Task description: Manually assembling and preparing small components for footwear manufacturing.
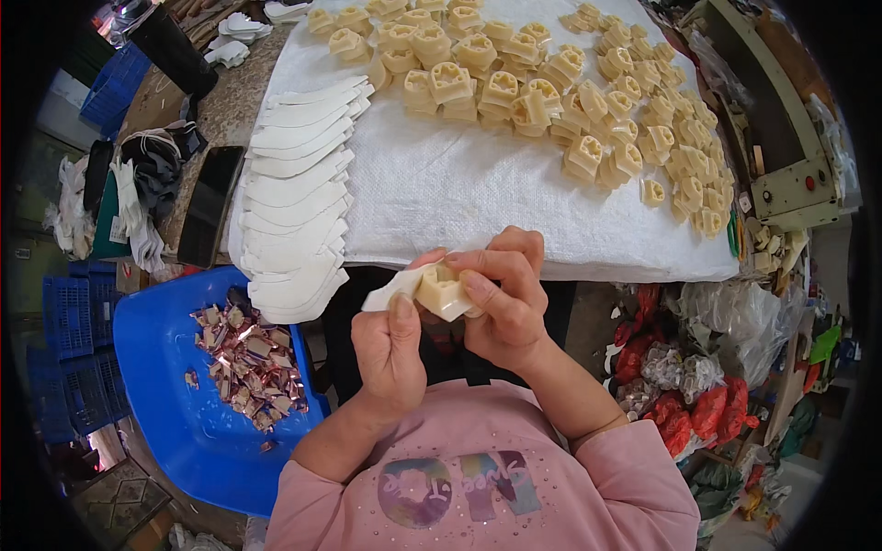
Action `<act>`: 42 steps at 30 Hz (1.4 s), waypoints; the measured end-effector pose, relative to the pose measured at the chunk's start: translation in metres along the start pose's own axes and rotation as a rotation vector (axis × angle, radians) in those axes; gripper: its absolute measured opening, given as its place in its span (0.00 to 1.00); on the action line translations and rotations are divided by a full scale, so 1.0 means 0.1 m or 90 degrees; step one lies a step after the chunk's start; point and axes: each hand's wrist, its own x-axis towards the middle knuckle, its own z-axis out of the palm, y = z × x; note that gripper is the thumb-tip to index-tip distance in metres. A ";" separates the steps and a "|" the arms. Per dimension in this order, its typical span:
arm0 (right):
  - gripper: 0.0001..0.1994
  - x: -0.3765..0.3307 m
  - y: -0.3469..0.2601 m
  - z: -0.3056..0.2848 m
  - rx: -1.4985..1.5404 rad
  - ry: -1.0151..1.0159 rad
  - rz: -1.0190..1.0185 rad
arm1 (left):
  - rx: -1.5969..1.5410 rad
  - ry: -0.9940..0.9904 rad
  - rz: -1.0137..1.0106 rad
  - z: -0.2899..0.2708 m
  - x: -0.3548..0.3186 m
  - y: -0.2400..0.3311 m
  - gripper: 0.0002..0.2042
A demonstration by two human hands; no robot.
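Observation:
Just off the table's near edge, I have both hands closed together in front of my body. My left hand point(390, 354) pinches a thin white curved piece point(379, 297) between thumb and fingers. In my right hand point(510, 298) is a cream hollow molded part point(444, 294), its opening turned upward. The white piece lies against the left side of the part. More cream molded parts point(496, 92) are heaped across the far and right side of the table. An overlapping row of white curved pieces point(294, 188) runs down the left side.
White woven sheeting point(432, 197) covers the table. A dark phone point(211, 204) lies left of it. Below left stands a blue tub point(165, 413) holding shiny reddish-brown pieces point(253, 358). Plastic bags point(726, 321) crowd the right side, below a grey-green metal frame point(795, 184).

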 end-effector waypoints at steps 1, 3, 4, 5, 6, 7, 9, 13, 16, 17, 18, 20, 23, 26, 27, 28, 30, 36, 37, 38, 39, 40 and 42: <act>0.22 0.01 0.00 0.00 0.001 0.000 0.000 | 0.005 -0.022 0.006 0.00 0.02 0.01 0.19; 0.20 0.02 0.00 -0.02 -0.007 0.000 0.022 | 0.028 0.045 0.057 0.03 0.08 -0.03 0.18; 0.20 0.02 0.00 -0.05 -0.008 0.000 0.024 | 0.050 0.111 0.108 0.05 0.09 -0.05 0.17; 0.18 0.03 -0.01 -0.07 -0.036 -0.019 0.018 | 0.049 0.110 0.107 -0.01 0.07 -0.03 0.17; 0.16 0.04 -0.02 -0.10 -0.064 -0.038 0.012 | 0.112 0.092 0.056 -0.10 0.04 0.01 0.16; 0.16 0.07 -0.06 -0.13 -0.067 -0.039 0.014 | 0.174 0.072 0.005 -0.15 0.02 0.05 0.16; 0.14 0.16 -0.15 -0.18 -0.174 -0.140 0.028 | 0.200 0.104 0.039 -0.12 0.05 0.06 0.13; 0.12 0.23 -0.21 -0.20 -0.211 -0.273 0.096 | 0.256 0.079 0.070 -0.11 0.04 0.01 0.11; 0.11 0.23 -0.21 -0.22 -0.206 -0.319 0.109 | 0.291 0.069 0.088 -0.08 0.03 0.00 0.10; 0.11 0.24 -0.22 -0.22 -0.203 -0.335 0.104 | 0.310 0.064 0.096 -0.08 0.03 0.00 0.09; 0.12 0.25 -0.22 -0.22 -0.202 -0.352 0.097 | 0.309 0.063 0.095 -0.07 0.04 -0.02 0.09; 0.12 0.25 -0.21 -0.22 -0.195 -0.354 0.095 | 0.352 0.054 0.216 -0.06 0.06 -0.07 0.09; 0.12 0.22 -0.15 -0.21 -0.166 -0.347 0.101 | 0.418 0.034 0.253 -0.06 0.07 -0.09 0.08; 0.12 0.16 -0.05 -0.19 -0.114 -0.306 0.112 | 0.363 0.032 0.193 -0.03 0.03 -0.07 0.10; 0.12 0.15 -0.03 -0.19 -0.083 -0.275 0.116 | 0.363 0.031 0.193 -0.05 0.02 -0.07 0.10; 0.12 0.13 -0.02 -0.19 -0.084 -0.274 0.117 | 0.296 0.029 0.129 -0.11 0.02 -0.08 0.10; 0.14 0.11 -0.01 -0.17 0.015 -0.218 0.153 | 0.169 0.035 0.084 -0.17 0.04 -0.20 0.12; 0.15 0.05 0.02 -0.22 0.196 -0.233 0.227 | 0.207 -0.015 0.193 -0.15 0.11 -0.23 0.06; 0.15 0.05 0.02 -0.23 0.196 -0.233 0.228 | 0.207 -0.016 0.192 -0.13 0.12 -0.21 0.06; 0.15 0.05 0.00 -0.24 0.185 -0.258 0.234 | 0.269 -0.023 0.232 -0.11 0.12 -0.20 0.05; 0.15 0.05 -0.01 -0.24 0.174 -0.282 0.240 | 0.331 -0.031 0.273 -0.10 0.14 -0.18 0.05; 0.15 0.05 -0.02 -0.24 0.175 -0.282 0.239 | 0.354 -0.025 0.319 -0.08 0.16 -0.18 0.05; 0.15 0.04 -0.03 -0.24 0.150 -0.307 0.242 | 0.356 -0.035 0.326 -0.07 0.19 -0.20 0.05</act>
